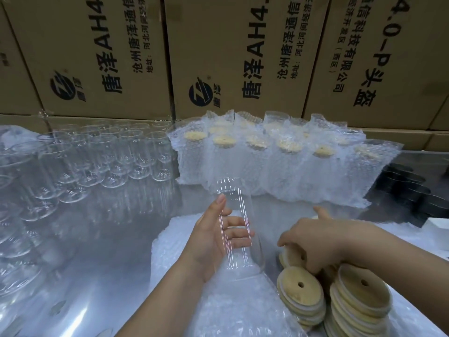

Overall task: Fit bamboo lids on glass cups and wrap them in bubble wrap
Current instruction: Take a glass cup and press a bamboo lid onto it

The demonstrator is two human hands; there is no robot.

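Printed cardboard cartons [230, 57] stacked wall-like from 10 to 2 o'clock; reflective metal tabletop [109, 251] toward 8 o'clock; dark stacked items [408, 190] at 3 o'clock.

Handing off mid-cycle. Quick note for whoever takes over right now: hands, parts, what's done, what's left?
Left hand: grips a bare glass cup, no lid on it, above the bubble wrap sheets.
Right hand: fingers curled on a bamboo lid at the lid stacks.
Done: a batch of wrapped cups, lidded, stands at the back.
Left: lid this cup, wrap it, then work through the bare cups on the left.
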